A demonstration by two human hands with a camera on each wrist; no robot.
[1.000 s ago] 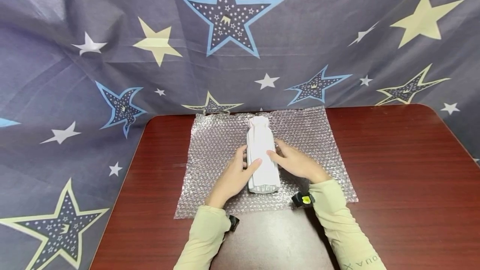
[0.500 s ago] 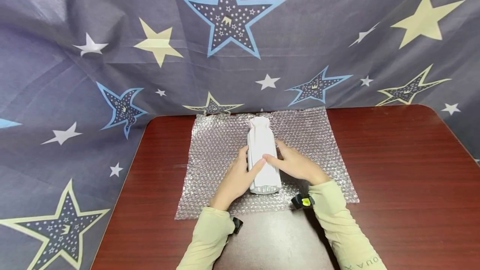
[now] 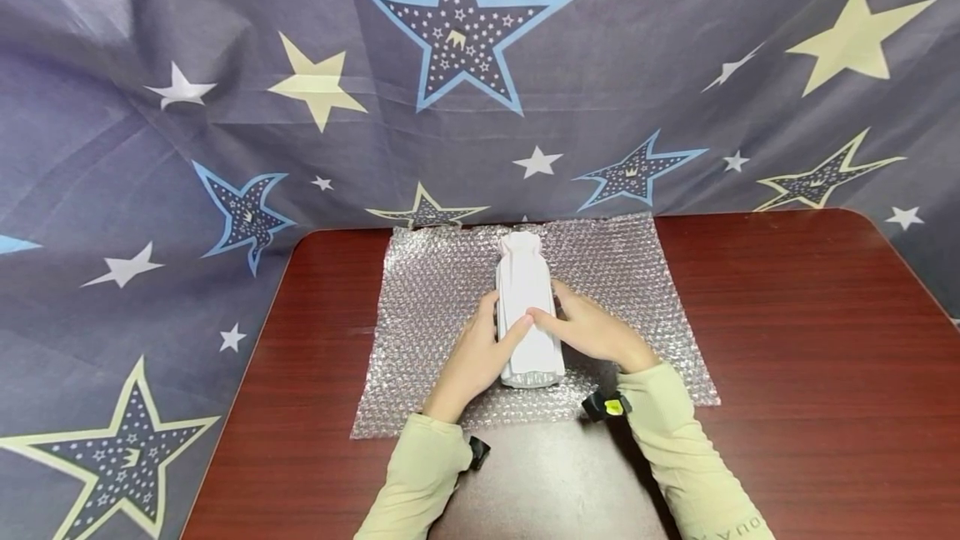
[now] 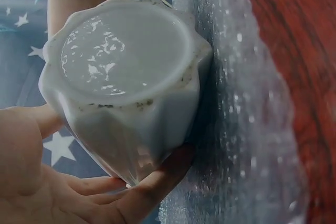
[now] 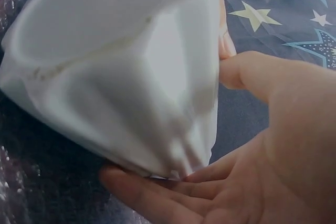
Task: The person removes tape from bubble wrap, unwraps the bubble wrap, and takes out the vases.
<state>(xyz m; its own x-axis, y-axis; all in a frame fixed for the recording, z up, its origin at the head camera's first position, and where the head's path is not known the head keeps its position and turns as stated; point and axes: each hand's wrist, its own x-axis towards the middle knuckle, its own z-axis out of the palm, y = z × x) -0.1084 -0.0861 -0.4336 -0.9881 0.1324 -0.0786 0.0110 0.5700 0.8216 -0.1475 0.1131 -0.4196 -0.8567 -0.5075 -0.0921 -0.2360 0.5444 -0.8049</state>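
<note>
A white ceramic vase (image 3: 525, 282) with fluted sides lies on its side on a sheet of bubble wrap (image 3: 427, 307), its neck pointing to the far edge of the table. My left hand (image 3: 476, 348) holds it from the left, thumb on top and fingers along the side. From the right, my right hand (image 3: 596, 327) holds it the same way, and the two thumb tips meet on top. The left wrist view shows the vase's round base (image 4: 126, 51), with small dark specks on its rim. In the right wrist view, fingers (image 5: 157, 198) reach under the fluted side.
The bubble wrap lies flat on a dark red wooden table (image 3: 810, 340), reaching close to its back edge. A grey cloth with printed stars (image 3: 315, 86) hangs behind the table and down its left side.
My right thumb has slid left and slightly down across the vase to meet the left thumb. The left hand has shifted slightly right; the vase has barely moved.
</note>
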